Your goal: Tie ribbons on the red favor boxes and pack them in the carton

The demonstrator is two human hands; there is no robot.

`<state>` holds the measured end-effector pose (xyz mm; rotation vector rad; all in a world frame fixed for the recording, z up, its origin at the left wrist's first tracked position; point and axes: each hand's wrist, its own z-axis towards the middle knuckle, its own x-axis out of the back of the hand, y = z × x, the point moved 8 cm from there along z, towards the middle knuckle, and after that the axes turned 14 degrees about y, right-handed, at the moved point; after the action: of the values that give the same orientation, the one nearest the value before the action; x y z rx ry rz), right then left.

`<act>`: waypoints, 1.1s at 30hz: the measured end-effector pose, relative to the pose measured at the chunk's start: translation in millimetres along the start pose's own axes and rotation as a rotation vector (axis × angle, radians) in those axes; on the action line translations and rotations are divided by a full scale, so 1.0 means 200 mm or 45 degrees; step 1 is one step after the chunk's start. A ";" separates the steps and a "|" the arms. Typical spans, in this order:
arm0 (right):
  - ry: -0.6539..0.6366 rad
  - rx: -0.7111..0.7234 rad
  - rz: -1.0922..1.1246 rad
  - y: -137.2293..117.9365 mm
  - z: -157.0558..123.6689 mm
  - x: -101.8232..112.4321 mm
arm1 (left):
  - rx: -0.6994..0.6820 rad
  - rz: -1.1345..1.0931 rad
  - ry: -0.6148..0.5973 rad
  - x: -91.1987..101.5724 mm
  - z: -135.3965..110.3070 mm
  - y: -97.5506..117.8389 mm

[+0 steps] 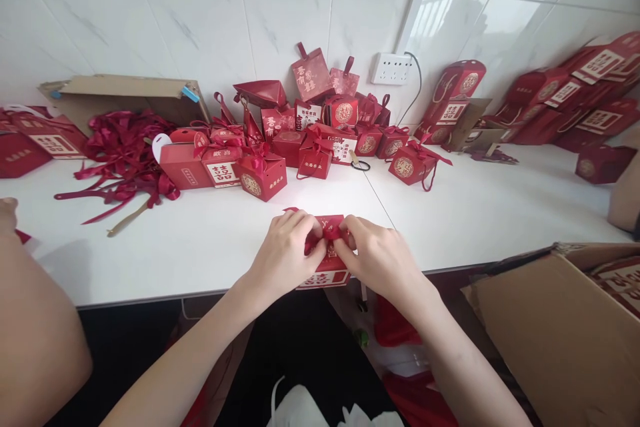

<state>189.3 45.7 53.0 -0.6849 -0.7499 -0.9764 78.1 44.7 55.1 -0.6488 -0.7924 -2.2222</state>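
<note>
A small red gift box (327, 270) with white printing stands at the front edge of the white table (200, 240). A red ribbon (327, 232) lies across its top. My left hand (286, 250) pinches the ribbon from the left with the fingers curled. My right hand (376, 255) pinches it from the right, fingertips almost meeting the left ones. Both hands cover the box's upper sides.
Several finished red boxes (260, 173) with bows pile up against the tiled wall. Loose red ribbons (125, 153) lie at the left by a flat cardboard box (125, 97). An open carton (560, 327) stands at the right. Another person's arm (35, 320) shows at the left edge.
</note>
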 end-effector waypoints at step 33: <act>-0.410 -0.776 1.402 0.17 -0.07 -0.26 | 0.872 -0.499 -0.134 -0.02 -0.18 -0.23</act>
<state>204.6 72.7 -2.1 -1.5863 -0.2232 -0.0383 39.1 48.5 12.2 -0.2819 -1.7451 -2.0425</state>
